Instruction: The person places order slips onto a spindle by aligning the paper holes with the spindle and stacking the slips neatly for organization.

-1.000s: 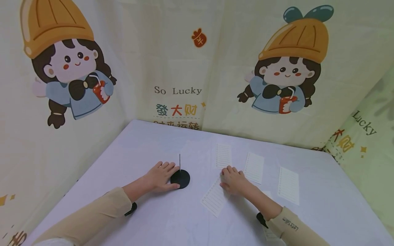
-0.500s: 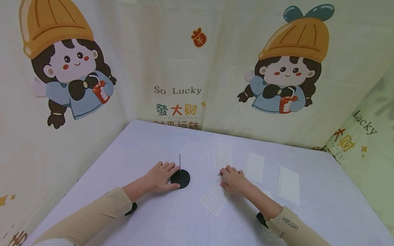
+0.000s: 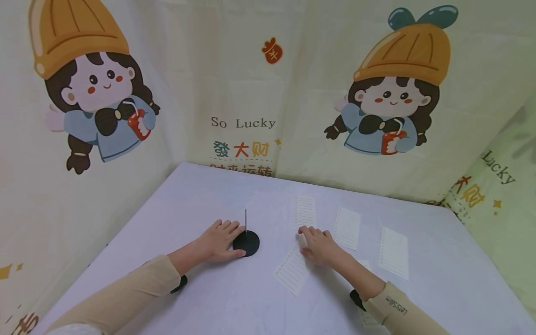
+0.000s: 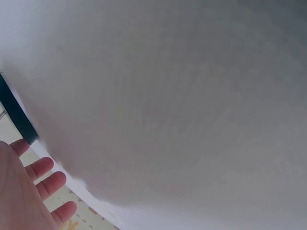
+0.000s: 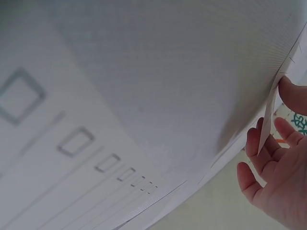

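In the head view, a receipt spike with a round black base (image 3: 247, 244) and an upright metal pin (image 3: 246, 220) stands on the table. My left hand (image 3: 221, 241) holds the base's left side between thumb and fingers; in the left wrist view, fingers (image 4: 52, 184) meet the dark base edge (image 4: 19, 112). My right hand (image 3: 321, 245) pinches the far end of a lined paper slip (image 3: 291, 273), which lies slanted. The right wrist view has this slip's raised edge (image 5: 269, 115) between thumb and fingers. Part of the slip is hidden under the hand.
More lined slips lie around the right hand: one behind it (image 3: 304, 211), one to its right (image 3: 346, 228), and another farther right (image 3: 393, 252). A further slip (image 3: 367, 319) is partly covered by the right forearm. Printed cloth (image 3: 234, 93) hangs behind the white table (image 3: 201, 195).
The right hand's fingertips have shifted slightly left, and the pinched end of the slip shows more, raised off the table. The left hand and the spike stay put.
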The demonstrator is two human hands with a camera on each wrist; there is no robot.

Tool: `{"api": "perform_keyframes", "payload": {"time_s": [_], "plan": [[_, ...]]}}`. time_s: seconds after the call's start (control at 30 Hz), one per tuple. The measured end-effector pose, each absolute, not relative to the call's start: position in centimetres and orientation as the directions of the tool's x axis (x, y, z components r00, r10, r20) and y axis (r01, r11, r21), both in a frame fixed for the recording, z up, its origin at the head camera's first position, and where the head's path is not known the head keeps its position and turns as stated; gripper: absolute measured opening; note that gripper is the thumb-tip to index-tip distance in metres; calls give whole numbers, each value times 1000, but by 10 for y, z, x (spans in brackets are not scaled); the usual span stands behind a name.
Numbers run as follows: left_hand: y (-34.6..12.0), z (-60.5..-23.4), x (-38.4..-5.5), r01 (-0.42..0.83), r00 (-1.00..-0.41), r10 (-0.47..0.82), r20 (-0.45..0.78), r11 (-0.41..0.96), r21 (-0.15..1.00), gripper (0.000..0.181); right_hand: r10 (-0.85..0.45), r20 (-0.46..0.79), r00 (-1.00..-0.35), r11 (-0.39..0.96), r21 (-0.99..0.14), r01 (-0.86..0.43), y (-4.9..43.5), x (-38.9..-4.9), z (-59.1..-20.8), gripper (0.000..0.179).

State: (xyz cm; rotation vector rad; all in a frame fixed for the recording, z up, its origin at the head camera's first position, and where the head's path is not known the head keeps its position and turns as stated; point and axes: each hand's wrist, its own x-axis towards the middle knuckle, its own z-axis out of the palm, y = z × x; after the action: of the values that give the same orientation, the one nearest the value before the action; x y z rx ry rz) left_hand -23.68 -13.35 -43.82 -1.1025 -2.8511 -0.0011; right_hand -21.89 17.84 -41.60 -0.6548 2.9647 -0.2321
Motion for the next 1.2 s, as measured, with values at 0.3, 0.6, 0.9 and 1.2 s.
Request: {"api": "perform_keyframes", "payload": {"time_s": [0.3,0.6,0.9,1.2], "plan": [[-129,-434,-236,636,-771,637,0,769,-64,70,-499,-32,-866,862,-123,-492,182,-216,-413,41],[-128,-433,-235,628,-777,629,-13,776,-60,72,-610,87,-787,792,41,-609,186,-211,-409,52],[-129,-434,-235,629,-777,629,-13,775,-60,72,-643,147,-752,766,130,-629,185,-209,-408,59],[-128,-433,-234,622,-783,622,-26,781,-51,73,-612,126,-781,787,201,-584,184,-207,-400,27]]}}
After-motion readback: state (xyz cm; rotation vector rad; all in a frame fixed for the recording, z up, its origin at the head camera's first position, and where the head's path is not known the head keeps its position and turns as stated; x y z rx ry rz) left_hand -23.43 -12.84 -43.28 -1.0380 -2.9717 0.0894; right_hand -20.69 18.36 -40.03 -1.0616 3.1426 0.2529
